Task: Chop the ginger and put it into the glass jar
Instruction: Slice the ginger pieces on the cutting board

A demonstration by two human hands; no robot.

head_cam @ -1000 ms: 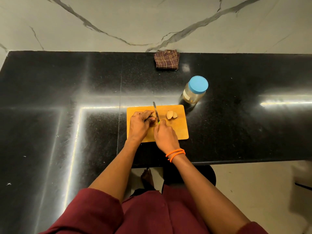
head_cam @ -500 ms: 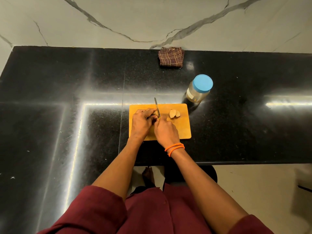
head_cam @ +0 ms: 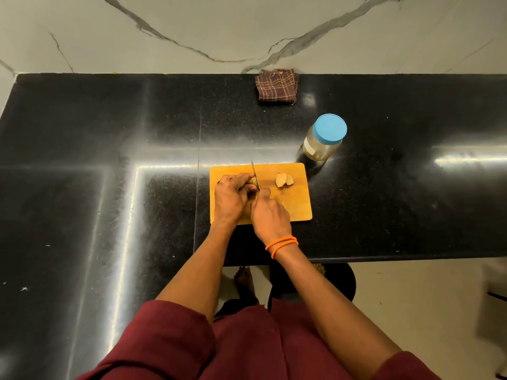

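Black stone counter (head_cam: 109, 187) running wide to left and right, wall at the far edge, near edge just behind the wrists on the right side. One wooden cutting board (head_cam: 290, 207) lying flat near that front edge, bare counter on every side of it. Wide free stretches of counter to the left of the board and to the right past the jar.

One left hand (head_cam: 230, 200) on the board's left half, fingers curled down around one piece of ginger (head_cam: 253, 181), pinning it to the wood; only a small brown bit of it visible past the fingertips. One right hand (head_cam: 270, 215) just beside and touching the left, fingers clenched round the handle of one knife (head_cam: 255, 175), handle hidden in the fist, blade pointing away toward the far edge of the board and set against the right side of the held ginger. Two orange bands (head_cam: 281, 244) on the right wrist.

Two pale cut slices (head_cam: 284, 179) overlapping on the board, right of the blade, apart from it.

One glass jar (head_cam: 321, 148) upright on the counter just past the board's far right corner, blue lid (head_cam: 330, 128) on; contents unclear, no ginger discernible inside. One folded checked cloth (head_cam: 276, 85) at the far edge against the wall, well apart from the board.
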